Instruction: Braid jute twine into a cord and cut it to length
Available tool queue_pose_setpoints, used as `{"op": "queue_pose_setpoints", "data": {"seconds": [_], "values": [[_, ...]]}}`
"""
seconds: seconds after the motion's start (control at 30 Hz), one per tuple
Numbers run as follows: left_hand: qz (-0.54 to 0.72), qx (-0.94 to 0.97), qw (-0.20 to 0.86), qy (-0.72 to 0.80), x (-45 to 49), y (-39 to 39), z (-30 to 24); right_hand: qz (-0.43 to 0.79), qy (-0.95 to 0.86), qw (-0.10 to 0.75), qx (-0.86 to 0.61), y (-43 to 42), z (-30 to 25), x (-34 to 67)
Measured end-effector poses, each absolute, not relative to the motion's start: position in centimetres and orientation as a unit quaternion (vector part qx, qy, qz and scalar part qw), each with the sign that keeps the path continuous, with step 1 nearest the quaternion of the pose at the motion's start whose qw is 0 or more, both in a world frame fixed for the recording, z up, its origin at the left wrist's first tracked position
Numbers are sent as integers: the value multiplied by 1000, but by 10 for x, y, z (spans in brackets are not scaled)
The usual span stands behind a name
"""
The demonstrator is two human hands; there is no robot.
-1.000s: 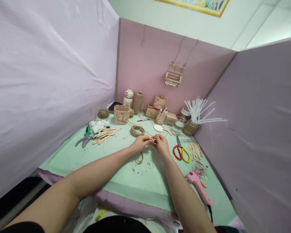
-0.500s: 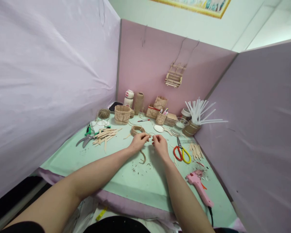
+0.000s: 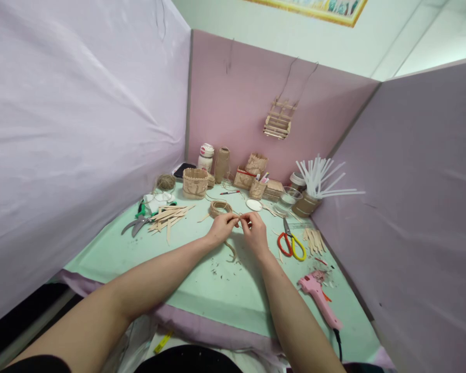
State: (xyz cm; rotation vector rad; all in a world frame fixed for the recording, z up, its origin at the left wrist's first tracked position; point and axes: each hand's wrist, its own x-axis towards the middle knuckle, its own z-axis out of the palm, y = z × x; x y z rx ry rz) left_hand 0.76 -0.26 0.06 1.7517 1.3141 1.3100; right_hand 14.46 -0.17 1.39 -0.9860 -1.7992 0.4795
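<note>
Over the middle of the table my left hand and my right hand meet fingertip to fingertip. Both pinch a thin strand of twine, mostly hidden by the fingers. Just behind my left hand lies a coil of twine. A loose brown end of twine curls on the cloth below the hands. Scissors with one red and one yellow handle rest to the right of my right hand.
Wooden sticks and pruning shears lie at left. A pink glue gun is at front right. Along the back stand a basket, a wrapped bottle and a pot of white glue sticks.
My right hand has moved slightly left, closing the small gap between the two hands. The fingertips now touch around the twine. Other things stay in place.
</note>
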Motion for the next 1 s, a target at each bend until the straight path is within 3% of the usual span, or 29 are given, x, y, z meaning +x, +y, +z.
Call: {"op": "queue_pose_setpoints", "data": {"seconds": [0.23,0.47,0.57,0.77,1.0], "values": [[495,648,305,491,9,-5,5,418,-603,517,-441,6,10,141],[516,614,354,482,11,-2,5,647,-444,480,-392,11,9,141],[503,616,347,497,10,-1,3,619,-456,485,-416,11,8,141],[477,661,282,506,9,-5,3,430,-583,516,-457,10,6,142],[456,689,268,497,10,-9,7,534,-495,504,-464,12,4,143]]}}
